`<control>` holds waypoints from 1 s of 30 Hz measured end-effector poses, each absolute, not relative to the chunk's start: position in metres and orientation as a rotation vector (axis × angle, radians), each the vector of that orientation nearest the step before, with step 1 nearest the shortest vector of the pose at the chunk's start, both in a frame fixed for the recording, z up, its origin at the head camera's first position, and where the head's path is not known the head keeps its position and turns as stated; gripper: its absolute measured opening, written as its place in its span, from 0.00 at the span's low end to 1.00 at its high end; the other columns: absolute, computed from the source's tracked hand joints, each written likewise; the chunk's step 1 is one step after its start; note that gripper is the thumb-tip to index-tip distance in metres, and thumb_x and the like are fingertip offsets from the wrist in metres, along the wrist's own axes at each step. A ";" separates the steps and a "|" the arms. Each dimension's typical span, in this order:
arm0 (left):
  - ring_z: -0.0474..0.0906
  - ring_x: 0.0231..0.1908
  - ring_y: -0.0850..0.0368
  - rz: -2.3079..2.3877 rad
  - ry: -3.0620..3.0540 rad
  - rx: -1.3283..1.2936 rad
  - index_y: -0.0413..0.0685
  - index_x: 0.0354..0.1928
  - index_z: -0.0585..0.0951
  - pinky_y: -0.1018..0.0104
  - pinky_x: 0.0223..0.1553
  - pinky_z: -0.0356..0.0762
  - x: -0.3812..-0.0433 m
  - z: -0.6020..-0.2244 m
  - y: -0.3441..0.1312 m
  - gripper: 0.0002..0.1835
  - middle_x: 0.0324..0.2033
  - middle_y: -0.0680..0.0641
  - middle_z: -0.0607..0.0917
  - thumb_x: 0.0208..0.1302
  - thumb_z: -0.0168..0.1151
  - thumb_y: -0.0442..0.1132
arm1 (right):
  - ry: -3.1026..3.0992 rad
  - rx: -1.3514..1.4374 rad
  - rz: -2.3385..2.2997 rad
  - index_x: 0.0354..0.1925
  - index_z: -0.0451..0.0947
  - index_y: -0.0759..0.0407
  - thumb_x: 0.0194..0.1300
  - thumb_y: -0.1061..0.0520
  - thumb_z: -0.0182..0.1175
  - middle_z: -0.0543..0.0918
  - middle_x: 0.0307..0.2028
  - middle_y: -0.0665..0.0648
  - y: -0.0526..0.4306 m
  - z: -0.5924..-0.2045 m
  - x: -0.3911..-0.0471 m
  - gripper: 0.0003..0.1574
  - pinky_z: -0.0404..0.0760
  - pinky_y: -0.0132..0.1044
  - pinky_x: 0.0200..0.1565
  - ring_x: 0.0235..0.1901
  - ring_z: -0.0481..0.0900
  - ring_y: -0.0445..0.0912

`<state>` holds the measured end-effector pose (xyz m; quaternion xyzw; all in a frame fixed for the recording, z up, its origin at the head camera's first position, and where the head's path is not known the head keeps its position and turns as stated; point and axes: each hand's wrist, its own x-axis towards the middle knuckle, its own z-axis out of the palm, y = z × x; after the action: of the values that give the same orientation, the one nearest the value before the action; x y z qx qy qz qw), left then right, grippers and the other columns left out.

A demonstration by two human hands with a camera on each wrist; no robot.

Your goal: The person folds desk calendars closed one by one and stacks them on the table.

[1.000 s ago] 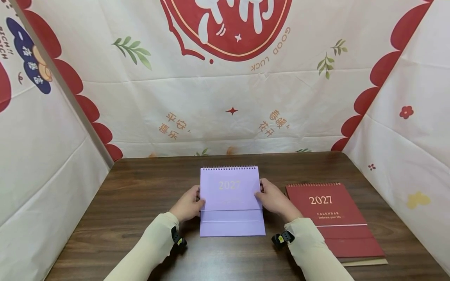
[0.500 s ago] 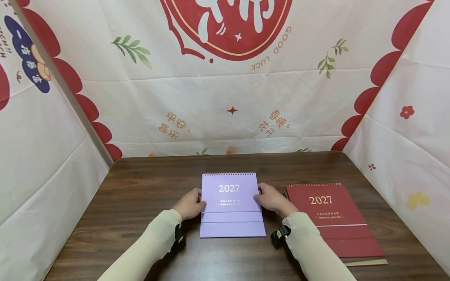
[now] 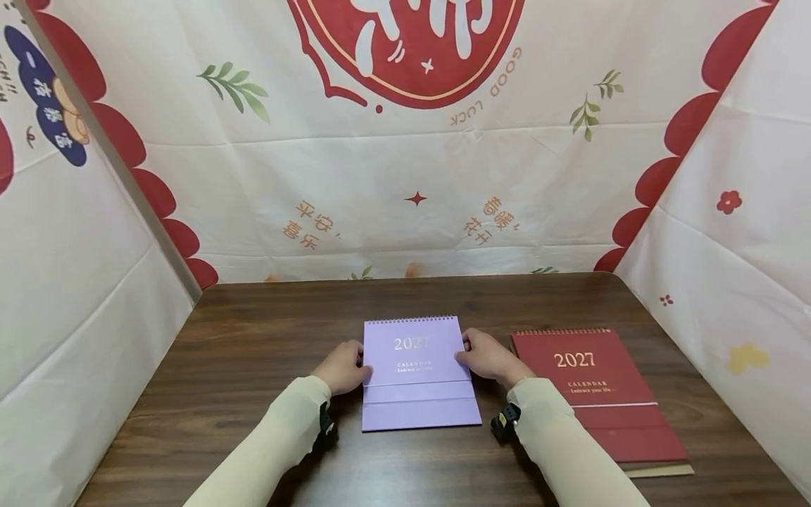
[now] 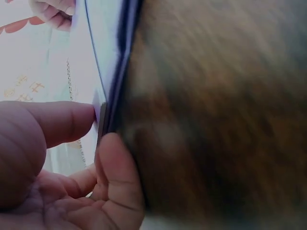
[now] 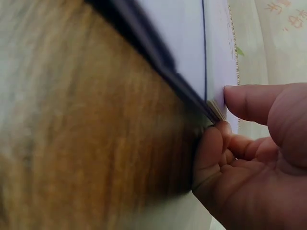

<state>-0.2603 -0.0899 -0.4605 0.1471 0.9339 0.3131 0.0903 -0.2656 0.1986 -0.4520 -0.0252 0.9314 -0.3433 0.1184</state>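
A lilac spiral-bound desk calendar (image 3: 415, 352) marked 2027 lies low over the middle of the table, its coil edge facing away. My left hand (image 3: 342, 367) pinches its left edge, thumb on the cover and fingers curled beneath. On the opposite edge my right hand (image 3: 489, 358) grips in the same way. In the left wrist view the thumb (image 4: 72, 117) presses the cover's side. The right wrist view shows page edges (image 5: 217, 110) between thumb and fingers. Most of the calendar's underside is hidden.
To the right of my right hand lies a dark red 2027 calendar (image 3: 589, 373), partly covered by my right sleeve (image 3: 564, 436). The brown wooden table (image 3: 266, 317) ends at a printed white cloth wall (image 3: 380, 162) behind, with cloth on both sides too.
The lilac calendar's coil edge has come down and toward me, so it lies flatter. Both hands have stayed on its sides and sunk slightly with it. The red calendar stays put.
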 end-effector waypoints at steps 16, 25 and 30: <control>0.71 0.40 0.52 1.111 2.891 0.266 0.37 0.50 0.74 0.56 0.47 0.70 -0.259 -0.457 -0.087 0.26 0.41 0.43 0.74 0.51 0.66 0.44 | 2.743 -0.108 -1.051 0.66 0.53 0.68 0.63 0.53 0.55 0.75 0.44 0.63 0.203 -0.441 -0.268 0.40 0.74 0.46 0.42 0.39 0.75 0.51; 0.44 0.65 0.32 0.651 2.941 0.610 0.46 0.65 0.65 0.40 0.59 0.55 -0.263 -0.462 -0.057 0.39 0.66 0.30 0.51 0.57 0.56 0.62 | 2.887 -0.394 -0.566 0.67 0.52 0.71 0.62 0.41 0.54 0.50 0.65 0.76 0.169 -0.446 -0.265 0.49 0.51 0.60 0.61 0.65 0.45 0.68; 0.32 0.67 0.36 0.503 2.829 0.583 0.52 0.70 0.57 0.36 0.59 0.47 -0.264 -0.461 -0.050 0.44 0.69 0.34 0.40 0.56 0.52 0.67 | 2.849 -0.356 -0.413 0.69 0.45 0.67 0.61 0.32 0.49 0.40 0.68 0.73 0.158 -0.448 -0.263 0.55 0.50 0.65 0.58 0.67 0.35 0.66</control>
<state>-0.2643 -0.0504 -0.4615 0.1976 0.9596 0.1705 0.1048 -0.2628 0.1580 -0.4482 -0.1219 0.9750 -0.1415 0.1201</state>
